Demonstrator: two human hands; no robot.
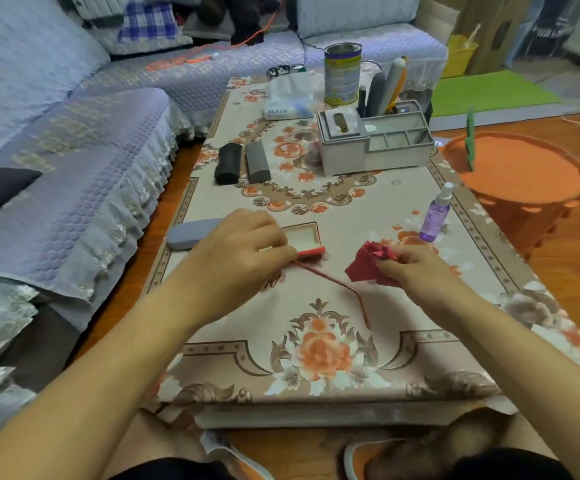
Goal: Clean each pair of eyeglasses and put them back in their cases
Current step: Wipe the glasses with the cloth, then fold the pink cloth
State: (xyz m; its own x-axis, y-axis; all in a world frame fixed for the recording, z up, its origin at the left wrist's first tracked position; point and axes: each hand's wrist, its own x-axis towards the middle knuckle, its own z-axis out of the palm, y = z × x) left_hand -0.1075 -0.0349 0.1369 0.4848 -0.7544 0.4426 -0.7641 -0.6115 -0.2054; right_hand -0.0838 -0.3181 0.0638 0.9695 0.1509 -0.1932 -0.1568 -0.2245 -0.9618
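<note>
Left hand point(243, 244) holds glasses point(333, 282) beside open red case point(307, 239).

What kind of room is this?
Most likely a home living room: a quilted sofa wraps round a low coffee table with a floral cloth, and a desk organiser with remotes stands on it.

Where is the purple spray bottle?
The purple spray bottle stands upright on the right side of the table in the head view, just beyond the right hand with its red cloth, near the orange basket.
</note>
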